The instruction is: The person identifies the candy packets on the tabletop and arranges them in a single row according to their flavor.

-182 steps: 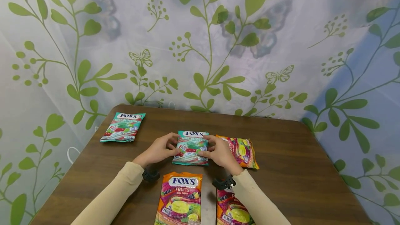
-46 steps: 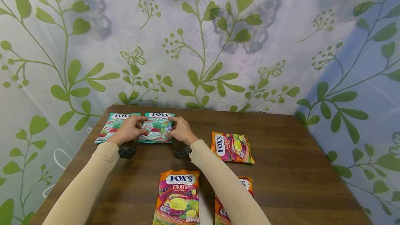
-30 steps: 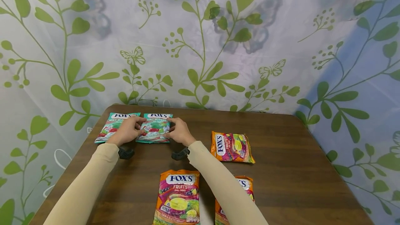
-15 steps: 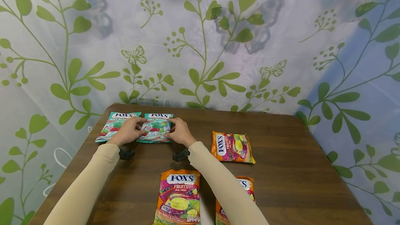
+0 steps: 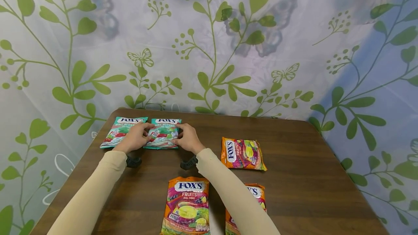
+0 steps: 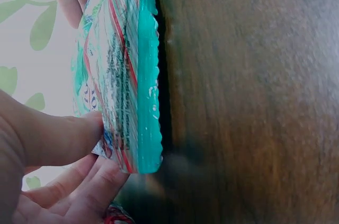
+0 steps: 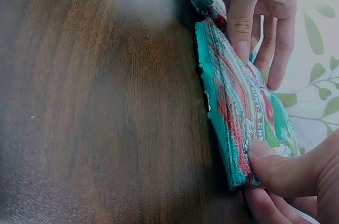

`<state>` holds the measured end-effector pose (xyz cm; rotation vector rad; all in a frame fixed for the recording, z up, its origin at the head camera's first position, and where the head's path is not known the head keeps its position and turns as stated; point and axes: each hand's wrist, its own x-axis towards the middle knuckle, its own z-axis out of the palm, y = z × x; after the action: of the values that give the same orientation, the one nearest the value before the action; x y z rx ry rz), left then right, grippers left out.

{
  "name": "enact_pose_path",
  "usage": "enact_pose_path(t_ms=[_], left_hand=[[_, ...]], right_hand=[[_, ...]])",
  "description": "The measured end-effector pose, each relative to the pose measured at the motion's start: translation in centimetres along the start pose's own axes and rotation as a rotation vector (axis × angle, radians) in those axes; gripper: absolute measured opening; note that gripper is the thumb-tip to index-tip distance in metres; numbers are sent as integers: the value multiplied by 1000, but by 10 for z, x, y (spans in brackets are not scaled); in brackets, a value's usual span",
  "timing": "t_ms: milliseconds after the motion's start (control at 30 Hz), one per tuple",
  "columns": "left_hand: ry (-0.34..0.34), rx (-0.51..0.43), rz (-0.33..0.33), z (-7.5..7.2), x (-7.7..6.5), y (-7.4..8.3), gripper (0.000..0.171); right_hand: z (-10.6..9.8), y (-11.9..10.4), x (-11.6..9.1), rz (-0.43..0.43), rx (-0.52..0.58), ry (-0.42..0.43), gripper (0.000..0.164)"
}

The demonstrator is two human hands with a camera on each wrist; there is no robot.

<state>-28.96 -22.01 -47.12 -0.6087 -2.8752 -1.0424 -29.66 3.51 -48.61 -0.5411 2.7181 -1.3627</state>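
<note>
A teal Fox's Mint Blossom candy bag (image 5: pixel 162 132) lies face up at the back left of the table. My left hand (image 5: pixel 134 137) holds its left edge, while my right hand (image 5: pixel 189 139) holds the right edge. In the left wrist view, the thumb is on top of the candy bag (image 6: pixel 119 75) with fingers at its side. The right wrist view has both hands at opposite ends of the candy bag (image 7: pixel 241 110). Just left lies a second teal candy bag (image 5: pixel 118 132), partly covered by my left hand.
An orange Fox's Fruits candy bag (image 5: pixel 243 154) lies sideways right of centre on the brown table (image 5: pixel 310 177). Another orange bag (image 5: pixel 187 207) is at the front, and a third (image 5: pixel 258 193) lies partly under my right forearm. A patterned curtain (image 5: pixel 209 46) hangs behind.
Since the oldest frame, both hands have carried the teal candy bag from mid-table to the back left, beside the other teal bag. Over the last second it has barely moved.
</note>
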Motion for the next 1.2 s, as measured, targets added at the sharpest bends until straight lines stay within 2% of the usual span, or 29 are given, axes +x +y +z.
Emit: enact_pose_path(t_ms=[333, 600, 1033, 1200], left_hand=[[-10, 44, -7, 1, 1, 6, 43], [2, 98, 46, 1, 1, 11, 39], [17, 143, 58, 0, -4, 21, 37], [22, 161, 93, 1, -4, 25, 40]], right_hand=[[2, 3, 2, 3, -38, 10, 67], [2, -2, 0, 25, -48, 9, 66], [2, -4, -6, 16, -66, 30, 59], [0, -5, -8, 12, -72, 24, 58]])
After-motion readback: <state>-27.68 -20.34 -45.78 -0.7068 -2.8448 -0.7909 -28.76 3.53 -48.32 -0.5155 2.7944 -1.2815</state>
